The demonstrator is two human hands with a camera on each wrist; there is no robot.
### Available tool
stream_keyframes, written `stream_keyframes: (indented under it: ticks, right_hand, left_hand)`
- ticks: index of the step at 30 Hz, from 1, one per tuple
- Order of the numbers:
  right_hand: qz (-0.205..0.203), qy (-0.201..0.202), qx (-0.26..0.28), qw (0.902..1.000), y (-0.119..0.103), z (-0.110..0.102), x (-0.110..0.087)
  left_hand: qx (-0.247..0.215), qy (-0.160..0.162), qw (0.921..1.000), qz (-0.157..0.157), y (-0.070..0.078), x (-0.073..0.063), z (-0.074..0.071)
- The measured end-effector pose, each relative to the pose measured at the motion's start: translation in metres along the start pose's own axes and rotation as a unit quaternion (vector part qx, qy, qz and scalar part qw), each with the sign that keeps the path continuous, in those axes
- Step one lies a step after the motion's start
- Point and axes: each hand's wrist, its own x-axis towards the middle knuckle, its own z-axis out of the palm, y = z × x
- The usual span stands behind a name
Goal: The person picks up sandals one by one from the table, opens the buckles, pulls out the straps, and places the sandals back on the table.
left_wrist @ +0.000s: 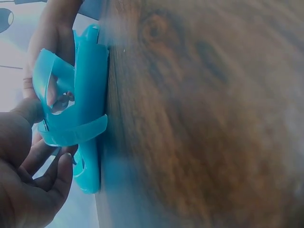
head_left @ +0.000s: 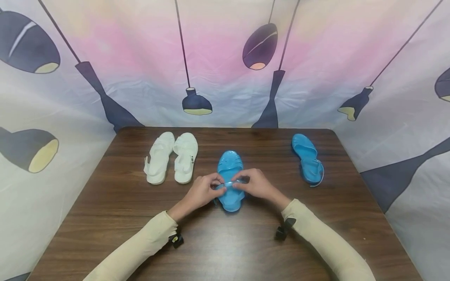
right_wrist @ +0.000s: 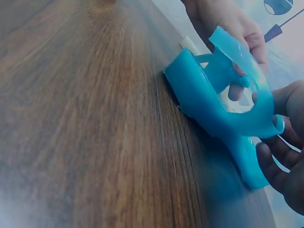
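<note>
Currently in hand: one blue sandal, sole down on the brown table, toe away from the person.
Left hand: thumb and fingers pinching the ankle strap from the sandal's left; right hand: pinching the same strap from the sandal's right, the strap raised in a loop over the footbed; also on the table I count two white sandals, side by side, to the left of the blue sandal and slightly beyond it, plus a second blue sandal, well apart to its right, strap standing out at the heel; cream sleeves on both arms, a small black device at each cuff; beyond the sandal, a cloth backdrop printed with hanging lamps.
</note>
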Motion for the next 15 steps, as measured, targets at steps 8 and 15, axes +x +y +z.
stream_keyframes:
  ticks: [8, 15]
  right_hand:
    - [0.012, -0.002, -0.004, 0.9999, -0.0043, -0.0062, -0.0013]
    - [0.013, -0.009, 0.005, 0.9999, -0.0035, -0.0018, 0.0046]
  left_hand:
    - [-0.006, -0.006, 0.9999, 0.011, -0.001, 0.0013, -0.0016]
    - [-0.003, -0.005, 1.0, -0.001, -0.0006, 0.0004, -0.0009]
